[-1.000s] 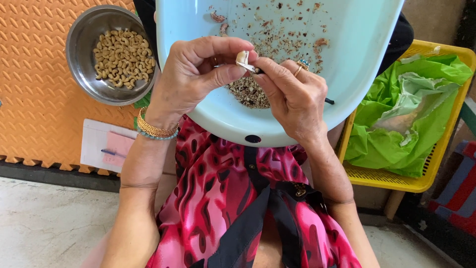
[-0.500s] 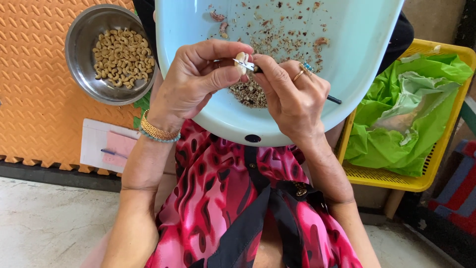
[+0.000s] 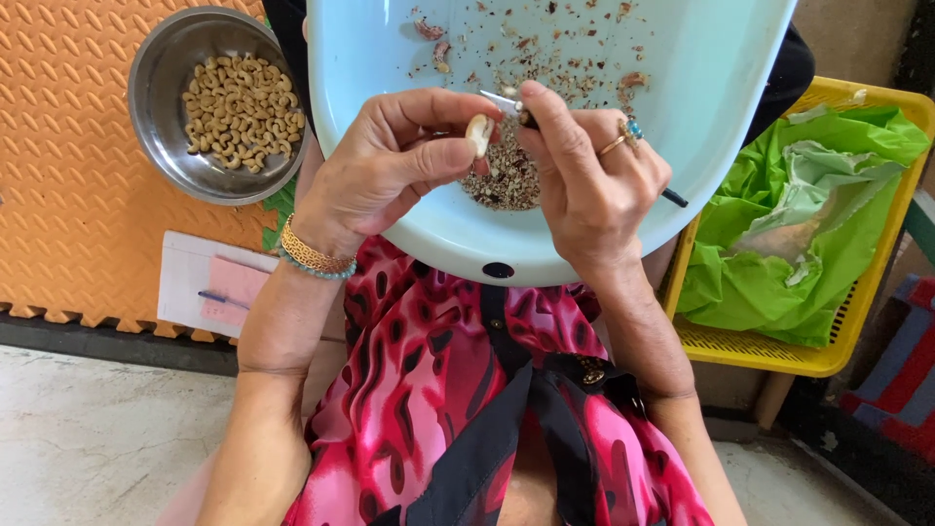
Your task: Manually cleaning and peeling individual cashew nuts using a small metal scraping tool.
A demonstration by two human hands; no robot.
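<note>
The left hand (image 3: 390, 166) grasps one pale cashew nut (image 3: 478, 134) between thumb and forefinger, above the middle of a light blue basin (image 3: 721, 88) that rests on the person's lap. The right hand (image 3: 589, 180) is clenched around a small knife (image 3: 516, 109); its short blade lies against the top of the nut and the dark handle end comes out behind the hand, over the right rim of the basin. Directly under the nut, on the basin bottom near its front rim, there is a heap of brown peel scraps (image 3: 502, 180), and more scraps are scattered toward the far rim. On the orange floor mat (image 3: 58, 195), left of the basin, stands a steel bowl (image 3: 161, 73) with peeled cashews (image 3: 243, 112). Right of the basin a yellow crate (image 3: 779, 356) holds a green plastic bag (image 3: 779, 263).
</note>
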